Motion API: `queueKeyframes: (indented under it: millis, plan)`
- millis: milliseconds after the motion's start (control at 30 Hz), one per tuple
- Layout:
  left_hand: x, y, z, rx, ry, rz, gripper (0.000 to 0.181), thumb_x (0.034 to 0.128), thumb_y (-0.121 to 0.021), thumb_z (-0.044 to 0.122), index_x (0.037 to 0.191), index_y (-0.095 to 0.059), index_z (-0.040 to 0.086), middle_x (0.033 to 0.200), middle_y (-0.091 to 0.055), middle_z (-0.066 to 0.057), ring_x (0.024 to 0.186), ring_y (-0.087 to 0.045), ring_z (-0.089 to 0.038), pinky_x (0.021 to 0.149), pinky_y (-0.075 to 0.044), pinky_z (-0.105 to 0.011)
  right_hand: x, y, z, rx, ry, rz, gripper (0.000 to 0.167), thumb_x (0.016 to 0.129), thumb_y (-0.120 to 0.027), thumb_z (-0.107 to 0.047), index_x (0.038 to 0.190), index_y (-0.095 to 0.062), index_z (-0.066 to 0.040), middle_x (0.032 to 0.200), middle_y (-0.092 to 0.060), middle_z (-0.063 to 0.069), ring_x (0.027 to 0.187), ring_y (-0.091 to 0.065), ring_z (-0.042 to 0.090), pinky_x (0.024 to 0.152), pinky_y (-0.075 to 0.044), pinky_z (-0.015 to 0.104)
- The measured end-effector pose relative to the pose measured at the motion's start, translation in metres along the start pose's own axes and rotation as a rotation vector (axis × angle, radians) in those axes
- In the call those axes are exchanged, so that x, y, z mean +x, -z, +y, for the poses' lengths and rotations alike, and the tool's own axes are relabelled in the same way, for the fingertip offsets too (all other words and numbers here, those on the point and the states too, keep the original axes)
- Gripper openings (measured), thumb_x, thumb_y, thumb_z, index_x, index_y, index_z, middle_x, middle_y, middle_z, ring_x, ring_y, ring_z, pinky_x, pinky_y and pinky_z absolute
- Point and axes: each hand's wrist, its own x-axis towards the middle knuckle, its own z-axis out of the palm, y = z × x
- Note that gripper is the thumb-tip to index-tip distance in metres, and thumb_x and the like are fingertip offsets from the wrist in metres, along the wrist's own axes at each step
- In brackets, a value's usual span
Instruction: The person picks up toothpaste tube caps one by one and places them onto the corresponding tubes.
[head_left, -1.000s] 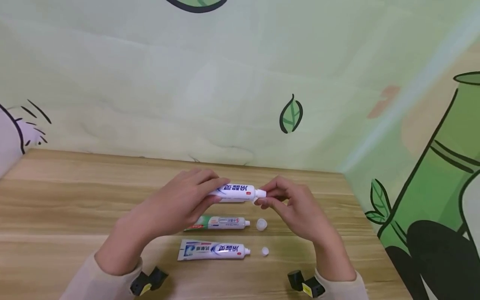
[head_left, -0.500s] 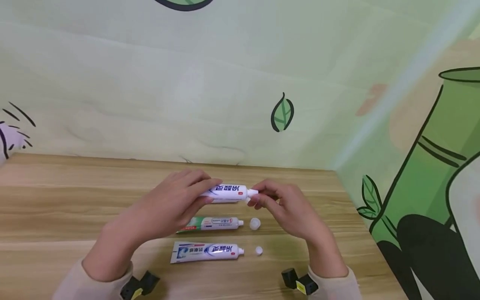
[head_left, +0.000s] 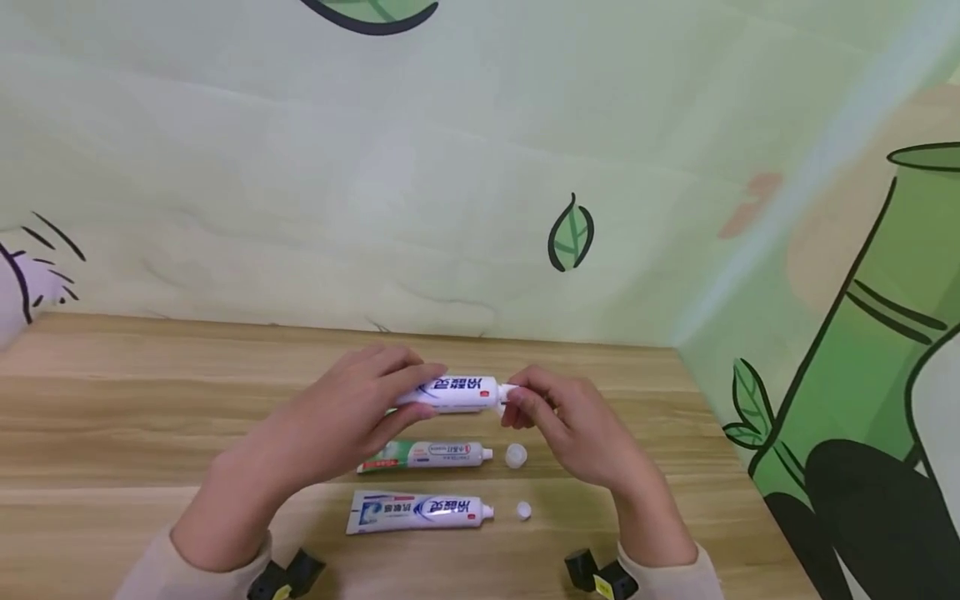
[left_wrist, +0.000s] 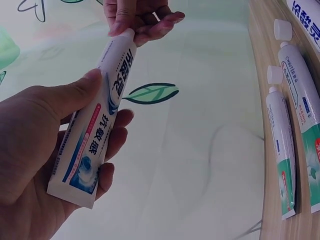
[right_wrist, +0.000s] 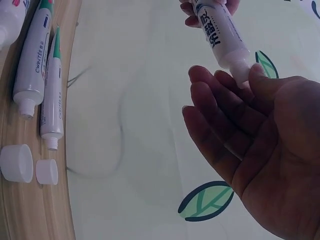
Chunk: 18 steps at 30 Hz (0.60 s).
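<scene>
A white toothpaste tube with blue lettering (head_left: 461,390) is held above the table in the left hand (head_left: 337,417), its capped end pointing right. In the left wrist view the left hand (left_wrist: 55,130) has its thumb on one side of the tube (left_wrist: 95,125) and its fingers round the other. The right hand (head_left: 581,421) pinches the white cap between thumb and finger. From the right wrist view, the thumb of the right hand (right_wrist: 265,135) touches the cap (right_wrist: 240,71), with the other fingers loosely bent.
On the wooden table (head_left: 187,375) lie a green and white tube (head_left: 442,454) with a round white cap (head_left: 516,455) beside it, and nearer, a white and blue tube (head_left: 420,511) with a smaller cap (head_left: 523,510). Another tube lies partly hidden behind the held one. A patterned backdrop stands behind.
The right thumb and fingers have shifted over the cap and now cover more of it. The left hand keeps its grip, and the head view has shifted slightly.
</scene>
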Motion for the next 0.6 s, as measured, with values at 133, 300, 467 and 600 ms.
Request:
queueKeyframes:
  millis: [133, 300, 467, 600]
  plan:
    - [-0.0012, 0.0020, -0.0009, 0.023, -0.004, -0.001, 0.039, 0.1019, -0.067, 0.028, 0.136, -0.067, 0.010, 0.114, -0.072, -0.003, 0.106, -0.067, -0.022, 0.094, -0.054, -0.044, 0.0023, -0.0046, 0.0006, 0.011, 0.009, -0.012, 0.028, 0.112, -0.045, -0.019, 0.095, -0.065, -0.009, 0.082, -0.069, 0.004, 0.079, -0.068, 0.015, 0.078, -0.061, 0.029]
    - [-0.0022, 0.0026, -0.0006, 0.024, 0.004, -0.001, 0.038, 0.1027, -0.066, 0.028, 0.136, -0.067, 0.010, 0.115, -0.072, -0.003, 0.108, -0.066, -0.022, 0.096, -0.054, -0.045, 0.0029, -0.0059, 0.0013, 0.024, 0.012, -0.004, 0.033, 0.113, -0.042, -0.019, 0.092, -0.064, -0.009, 0.081, -0.068, 0.002, 0.078, -0.068, 0.017, 0.078, -0.060, 0.031]
    - [-0.0035, 0.0040, -0.0019, 0.013, 0.025, -0.010, 0.038, 0.1029, -0.066, 0.029, 0.136, -0.067, 0.011, 0.115, -0.072, -0.002, 0.109, -0.066, -0.021, 0.096, -0.053, -0.046, 0.0029, -0.0039, 0.0007, 0.015, -0.021, 0.031, 0.021, 0.111, -0.050, -0.021, 0.105, -0.068, -0.010, 0.087, -0.069, 0.001, 0.080, -0.068, 0.018, 0.077, -0.060, 0.031]
    - [-0.0030, 0.0049, -0.0034, 0.005, 0.026, -0.014, 0.038, 0.1031, -0.065, 0.029, 0.136, -0.067, 0.011, 0.115, -0.072, -0.002, 0.108, -0.066, -0.021, 0.096, -0.054, -0.046, 0.0019, -0.0009, -0.0003, -0.014, -0.008, 0.084, 0.023, 0.097, -0.074, -0.018, 0.119, -0.066, -0.014, 0.092, -0.071, -0.001, 0.081, -0.068, 0.013, 0.075, -0.058, 0.029]
